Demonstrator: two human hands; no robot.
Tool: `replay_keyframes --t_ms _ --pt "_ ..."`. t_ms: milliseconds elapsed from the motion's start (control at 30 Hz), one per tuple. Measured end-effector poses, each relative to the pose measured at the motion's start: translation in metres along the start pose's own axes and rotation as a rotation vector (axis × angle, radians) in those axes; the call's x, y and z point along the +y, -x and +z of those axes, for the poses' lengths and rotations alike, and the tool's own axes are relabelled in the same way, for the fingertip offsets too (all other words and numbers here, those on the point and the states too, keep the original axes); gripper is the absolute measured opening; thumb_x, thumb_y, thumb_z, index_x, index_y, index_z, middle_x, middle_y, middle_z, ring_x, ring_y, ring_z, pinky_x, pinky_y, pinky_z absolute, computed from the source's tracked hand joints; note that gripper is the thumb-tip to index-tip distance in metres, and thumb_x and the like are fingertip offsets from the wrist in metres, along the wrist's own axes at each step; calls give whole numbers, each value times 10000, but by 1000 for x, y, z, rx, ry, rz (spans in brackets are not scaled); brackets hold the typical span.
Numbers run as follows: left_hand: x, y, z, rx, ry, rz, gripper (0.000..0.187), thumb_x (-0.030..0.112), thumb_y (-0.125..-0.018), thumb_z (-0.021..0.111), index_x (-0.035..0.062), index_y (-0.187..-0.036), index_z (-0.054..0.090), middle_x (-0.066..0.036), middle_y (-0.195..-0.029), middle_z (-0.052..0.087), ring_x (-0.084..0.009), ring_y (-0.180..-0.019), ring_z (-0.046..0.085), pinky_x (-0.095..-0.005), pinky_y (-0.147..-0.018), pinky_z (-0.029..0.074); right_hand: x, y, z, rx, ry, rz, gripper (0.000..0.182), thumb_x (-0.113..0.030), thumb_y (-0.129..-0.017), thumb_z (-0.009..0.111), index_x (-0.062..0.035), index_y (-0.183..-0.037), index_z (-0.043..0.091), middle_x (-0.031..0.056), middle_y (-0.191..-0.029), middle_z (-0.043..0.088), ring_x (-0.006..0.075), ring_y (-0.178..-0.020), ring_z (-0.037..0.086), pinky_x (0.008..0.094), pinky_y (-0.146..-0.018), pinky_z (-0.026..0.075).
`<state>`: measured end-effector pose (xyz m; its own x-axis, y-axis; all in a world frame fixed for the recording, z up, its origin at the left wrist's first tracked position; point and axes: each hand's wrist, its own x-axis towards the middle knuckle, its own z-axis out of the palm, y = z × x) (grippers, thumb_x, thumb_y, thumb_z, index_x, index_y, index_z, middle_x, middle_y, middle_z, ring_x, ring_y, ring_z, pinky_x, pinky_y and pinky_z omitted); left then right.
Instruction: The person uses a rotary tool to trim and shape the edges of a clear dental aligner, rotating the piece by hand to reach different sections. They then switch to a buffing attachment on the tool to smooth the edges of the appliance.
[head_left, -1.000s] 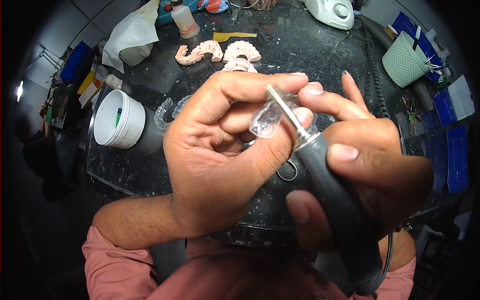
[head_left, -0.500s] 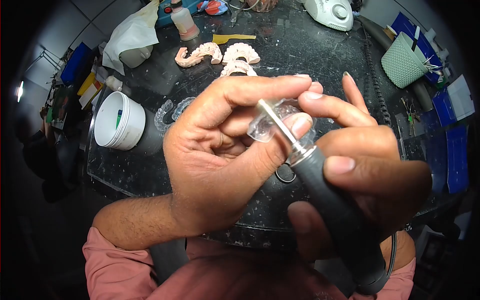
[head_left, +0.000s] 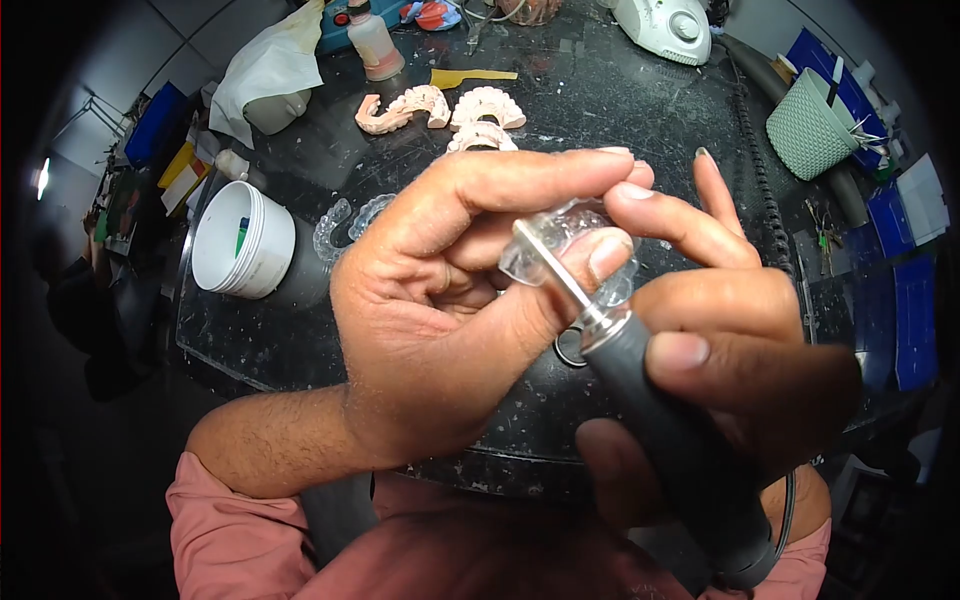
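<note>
A clear dental aligner [head_left: 585,225] is pinched between the thumb and fingers of my left hand [head_left: 430,300]. My right hand [head_left: 740,350] wraps round a black rotary handpiece [head_left: 665,410], whose thin metal shank [head_left: 555,265] points up and left across the aligner. The tip of the shank lies over the aligner's left end; whether they touch is unclear. One fingertip of my right hand is close beside the aligner's upper edge. Behind my left hand, more clear aligners [head_left: 335,228] lie on the black table [head_left: 290,340], partly covered by that hand.
Pink dental models [head_left: 405,108] sit beyond my hands, near a yellow strip [head_left: 475,77] and a bottle [head_left: 375,45]. A white tub [head_left: 243,240] is at left. A white control unit [head_left: 665,28] and a green basket [head_left: 810,125] stand at back right. A person [head_left: 80,300] is at far left.
The aligner in my left hand has tilted slightly, and the shank's tip has shifted a little down and left over it. The view has moved slightly.
</note>
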<state>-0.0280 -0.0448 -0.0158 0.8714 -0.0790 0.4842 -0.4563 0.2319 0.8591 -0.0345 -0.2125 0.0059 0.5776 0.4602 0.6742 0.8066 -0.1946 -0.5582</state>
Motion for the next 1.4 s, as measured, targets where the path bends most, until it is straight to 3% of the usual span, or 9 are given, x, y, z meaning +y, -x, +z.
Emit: replay_keyframes --t_ms 333,433,500,600,1133,1167,1233,1300,1400 --pt "0 -1 -1 -41 -37 16 306 -24 -867 604 -11 -1160 514 -214 -1157 600 -285 -1116 585 -422 -946 507 -7 -1 -3 -104 89 48 397 -336 -795 740 -213 -1065 476 49 -938 596 366 -1087 577 682 -1040 198" --pt "-2 0 2 -15 47 -2 317 -26 -868 601 -12 -1172 510 -218 -1158 599 -289 -1118 583 -427 -949 505 -7 -1 0 22 75 63 394 -348 -794 739 -217 -1059 478 41 -932 593 367 -1086 578 680 -1042 196" --pt "-2 -1 -1 -32 13 13 318 -27 -869 598 -15 -1175 510 -221 -1159 598 -290 -1118 583 -429 -950 504 -11 -5 -6 -124 113 68 404 -363 -794 736 -223 -1057 463 36 -932 583 363 -1080 579 679 -1044 198" --pt "-1 -1 -3 -56 -34 38 317 -28 -872 593 -23 -1177 509 -225 -1160 597 -292 -1119 581 -437 -955 499 -6 -1 -1 -29 106 58 406 -365 -795 734 -226 -1055 456 33 -926 578 357 -1080 577 677 -1046 197" --pt "2 -2 -7 -87 -76 15 382 -45 -865 591 -53 -1240 521 -215 -1194 594 -291 -1112 587 -412 -971 483 -2 1 0 6 106 27 408 -360 -792 721 -210 -1054 446 48 -924 560 364 -1091 568 686 -1044 180" --pt "2 -2 -7 -87 -75 15 382 -45 -865 591 -53 -1240 521 -215 -1194 594 -291 -1112 587 -412 -971 483 -4 -2 -4 -76 119 28 398 -358 -796 717 -210 -1051 451 48 -919 561 370 -1094 567 688 -1044 177" --pt "2 -5 -8 -116 -188 87 469 -56 -865 581 -51 -1315 448 -220 -1221 577 -284 -1131 576 -400 -983 469 -5 -3 -5 -157 130 27 387 -356 -799 713 -210 -1049 455 48 -914 562 377 -1097 566 689 -1043 174" --pt "4 -5 -7 -107 -180 81 511 -66 -866 572 -50 -1347 400 -224 -1235 568 -281 -1138 571 -391 -989 462 -2 0 3 3 69 25 371 -350 -801 711 -210 -1047 472 48 -888 575 385 -1094 568 689 -1044 169" --pt "5 -6 -7 -130 -217 104 589 -83 -872 551 -48 -1404 301 -234 -1271 539 -277 -1154 561 -370 -992 451 0 0 7 19 48 7 362 -348 -799 713 -211 -1043 484 45 -871 582 393 -1091 570 692 -1042 162"
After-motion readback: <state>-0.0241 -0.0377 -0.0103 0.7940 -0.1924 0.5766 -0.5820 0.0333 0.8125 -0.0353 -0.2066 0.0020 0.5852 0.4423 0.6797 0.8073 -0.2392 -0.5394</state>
